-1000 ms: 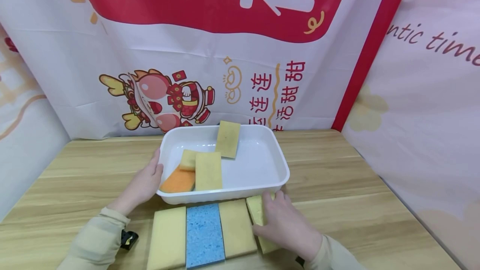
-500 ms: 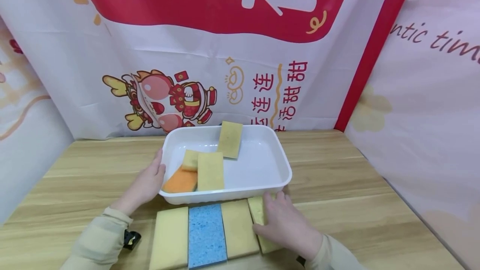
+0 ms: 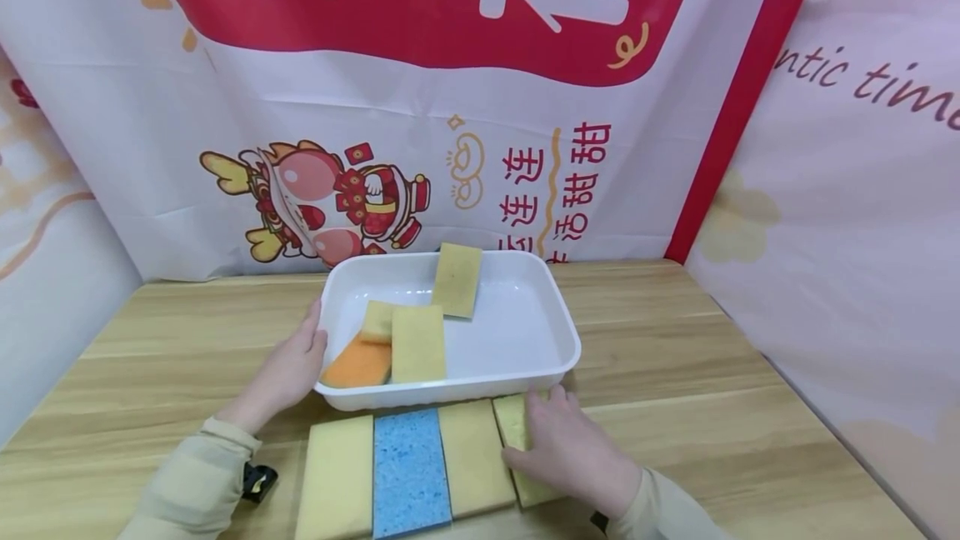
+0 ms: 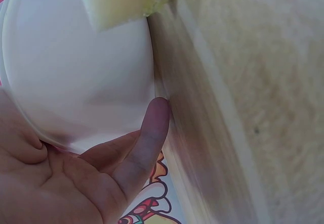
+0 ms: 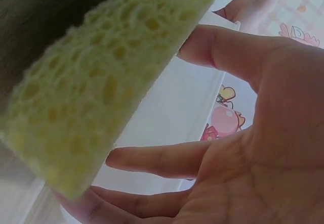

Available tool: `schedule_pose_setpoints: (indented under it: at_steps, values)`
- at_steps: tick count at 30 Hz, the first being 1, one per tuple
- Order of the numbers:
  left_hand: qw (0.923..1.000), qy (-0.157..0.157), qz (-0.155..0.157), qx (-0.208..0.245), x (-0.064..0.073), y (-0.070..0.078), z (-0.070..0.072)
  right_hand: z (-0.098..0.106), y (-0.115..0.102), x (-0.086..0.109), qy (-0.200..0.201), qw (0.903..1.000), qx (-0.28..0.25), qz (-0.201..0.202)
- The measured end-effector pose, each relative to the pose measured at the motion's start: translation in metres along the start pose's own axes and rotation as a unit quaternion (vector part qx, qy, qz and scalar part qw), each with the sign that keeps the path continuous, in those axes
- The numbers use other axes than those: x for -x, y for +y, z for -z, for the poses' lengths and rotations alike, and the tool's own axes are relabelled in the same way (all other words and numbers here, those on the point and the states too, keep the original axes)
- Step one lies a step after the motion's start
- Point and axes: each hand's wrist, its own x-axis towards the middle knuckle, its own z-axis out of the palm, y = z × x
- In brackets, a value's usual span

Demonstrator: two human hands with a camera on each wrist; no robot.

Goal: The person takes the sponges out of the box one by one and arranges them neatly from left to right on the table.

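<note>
A white plastic tray (image 3: pixel 510 344) stands on the wooden table with an orange sponge (image 3: pixel 358 363) and several yellow sponges (image 3: pixel 418 344) inside. Against its left side lies my left hand (image 3: pixel 288 369), fingers nearly straight along the wall in the left wrist view. In front of the tray, my right hand (image 3: pixel 570 448) holds the rightmost yellow sponge (image 3: pixel 512 423) of a row, thumb on one edge and fingers on the other. The right wrist view shows the porous edge of this sponge (image 5: pixel 106 77) close up. Part of it is hidden beneath the hand.
Left of the held sponge lie a yellow sponge (image 3: pixel 476 457), a blue speckled sponge (image 3: pixel 411 473) and another yellow sponge (image 3: pixel 337 477), side by side. One yellow sponge (image 3: pixel 457 280) leans on the tray's far rim. A printed cloth backdrop (image 3: pixel 420 98) hangs behind the table.
</note>
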Motion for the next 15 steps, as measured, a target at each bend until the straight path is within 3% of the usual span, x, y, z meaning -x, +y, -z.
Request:
schedule_pose_setpoints:
  at_steps: [15]
  values:
    - [1.0000, -0.001, 0.003, -0.006, 0.0018, 0.0006, 0.0006, -0.0015, 0.0026, -0.0006, -0.005, 0.9998, -0.013, 0.011]
